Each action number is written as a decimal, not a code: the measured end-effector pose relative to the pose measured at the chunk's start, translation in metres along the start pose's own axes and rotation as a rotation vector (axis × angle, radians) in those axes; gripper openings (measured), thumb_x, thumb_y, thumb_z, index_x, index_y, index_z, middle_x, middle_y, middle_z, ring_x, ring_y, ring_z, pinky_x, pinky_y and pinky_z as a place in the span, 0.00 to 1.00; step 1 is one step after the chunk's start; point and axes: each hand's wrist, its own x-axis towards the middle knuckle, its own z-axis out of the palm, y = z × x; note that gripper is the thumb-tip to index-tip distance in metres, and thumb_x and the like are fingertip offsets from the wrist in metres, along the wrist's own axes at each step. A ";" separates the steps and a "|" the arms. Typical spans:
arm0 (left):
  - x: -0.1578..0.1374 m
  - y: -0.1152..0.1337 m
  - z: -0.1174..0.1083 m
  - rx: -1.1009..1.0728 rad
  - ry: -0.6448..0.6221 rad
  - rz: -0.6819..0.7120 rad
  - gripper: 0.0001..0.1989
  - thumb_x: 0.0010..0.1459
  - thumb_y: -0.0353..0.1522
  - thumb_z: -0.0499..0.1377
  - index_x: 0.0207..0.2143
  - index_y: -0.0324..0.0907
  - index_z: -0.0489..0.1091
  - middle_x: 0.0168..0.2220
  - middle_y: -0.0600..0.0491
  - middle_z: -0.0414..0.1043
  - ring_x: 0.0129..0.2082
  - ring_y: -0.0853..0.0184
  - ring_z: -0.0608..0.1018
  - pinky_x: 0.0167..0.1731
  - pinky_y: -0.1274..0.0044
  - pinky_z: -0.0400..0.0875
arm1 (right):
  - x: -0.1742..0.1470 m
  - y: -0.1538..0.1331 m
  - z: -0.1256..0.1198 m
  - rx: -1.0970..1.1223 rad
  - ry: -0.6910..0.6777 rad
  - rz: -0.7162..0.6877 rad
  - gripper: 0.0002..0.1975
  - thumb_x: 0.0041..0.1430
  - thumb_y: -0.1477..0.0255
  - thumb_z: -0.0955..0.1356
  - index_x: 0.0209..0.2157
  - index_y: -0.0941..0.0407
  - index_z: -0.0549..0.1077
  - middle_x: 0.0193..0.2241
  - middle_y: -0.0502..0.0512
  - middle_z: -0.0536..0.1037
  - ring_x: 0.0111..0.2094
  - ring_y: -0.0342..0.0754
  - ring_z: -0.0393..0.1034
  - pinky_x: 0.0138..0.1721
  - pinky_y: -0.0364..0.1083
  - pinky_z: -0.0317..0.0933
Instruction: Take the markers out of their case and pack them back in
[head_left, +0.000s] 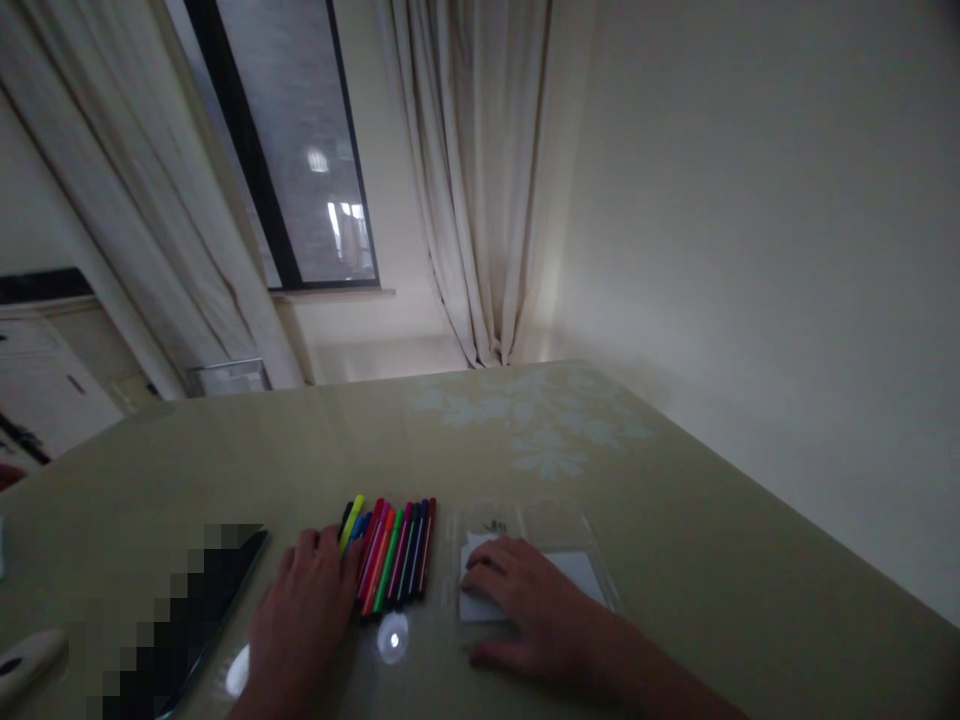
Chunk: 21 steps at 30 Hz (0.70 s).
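Note:
Felt-tip pens [388,560] in several colours lie side by side on the table. My left hand [306,595] is at the left end of the row. Its thumb and index finger close around the yellow pen [352,522] and the blue and black ones beside it; their lower ends are hidden under the hand. A flat clear plastic case [551,518] lies to the right of the pens, with white paper [577,572] in or on it. Over this paper rests my right hand [525,600], fingers spread and thumb apart, covering part of the sheet.
The glossy greenish table [720,580] meets a plain wall at the right. At the left lie a dark flat object [202,610], partly pixelated, and a whitish rounded object [30,665]. Curtains [480,180] and a window [300,140] stand behind the table.

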 end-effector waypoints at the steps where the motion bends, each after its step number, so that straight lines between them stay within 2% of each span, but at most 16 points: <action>1: 0.000 0.004 0.000 0.015 0.020 0.021 0.17 0.69 0.37 0.47 0.48 0.43 0.74 0.46 0.41 0.75 0.48 0.52 0.75 0.48 0.59 0.70 | 0.000 0.001 -0.004 -0.002 0.002 0.019 0.29 0.55 0.55 0.76 0.56 0.50 0.74 0.56 0.59 0.73 0.56 0.59 0.66 0.60 0.55 0.57; 5: -0.005 0.031 0.011 -0.017 0.065 0.217 0.15 0.68 0.37 0.51 0.48 0.44 0.74 0.50 0.43 0.75 0.54 0.52 0.73 0.54 0.61 0.67 | 0.000 0.008 -0.016 -0.035 0.046 0.061 0.24 0.62 0.61 0.72 0.58 0.49 0.73 0.59 0.60 0.72 0.59 0.59 0.65 0.61 0.57 0.56; 8: -0.015 0.056 0.023 -0.046 0.085 0.235 0.17 0.68 0.43 0.53 0.46 0.42 0.74 0.50 0.43 0.75 0.53 0.51 0.75 0.53 0.60 0.69 | 0.000 0.013 -0.020 -0.048 0.061 0.068 0.23 0.63 0.61 0.71 0.59 0.50 0.73 0.61 0.61 0.72 0.60 0.60 0.64 0.62 0.58 0.55; 11: -0.024 0.071 0.027 -0.053 0.033 0.227 0.15 0.68 0.42 0.54 0.41 0.42 0.74 0.46 0.43 0.76 0.49 0.51 0.77 0.49 0.60 0.70 | 0.001 0.015 -0.020 -0.047 0.041 0.033 0.24 0.61 0.59 0.74 0.57 0.50 0.75 0.59 0.60 0.74 0.59 0.59 0.65 0.61 0.56 0.57; 15: -0.026 0.072 0.021 -0.102 -0.048 0.231 0.14 0.68 0.39 0.53 0.33 0.43 0.73 0.37 0.48 0.76 0.41 0.55 0.78 0.44 0.63 0.71 | 0.005 0.016 -0.018 0.000 0.073 0.017 0.16 0.67 0.58 0.69 0.49 0.53 0.79 0.50 0.59 0.79 0.53 0.56 0.70 0.58 0.53 0.59; 18: -0.023 0.068 0.017 -0.173 0.018 0.203 0.15 0.68 0.39 0.53 0.30 0.44 0.72 0.33 0.49 0.76 0.37 0.58 0.78 0.42 0.65 0.71 | 0.008 0.018 -0.014 0.083 0.141 0.063 0.14 0.70 0.60 0.66 0.46 0.54 0.78 0.45 0.59 0.80 0.49 0.54 0.72 0.54 0.52 0.62; 21: -0.021 0.068 0.014 -0.310 0.114 0.213 0.18 0.70 0.42 0.52 0.31 0.45 0.73 0.32 0.51 0.76 0.35 0.60 0.78 0.39 0.69 0.73 | 0.009 0.018 -0.011 0.254 0.269 0.126 0.15 0.70 0.60 0.66 0.47 0.54 0.77 0.46 0.59 0.79 0.49 0.54 0.72 0.53 0.52 0.63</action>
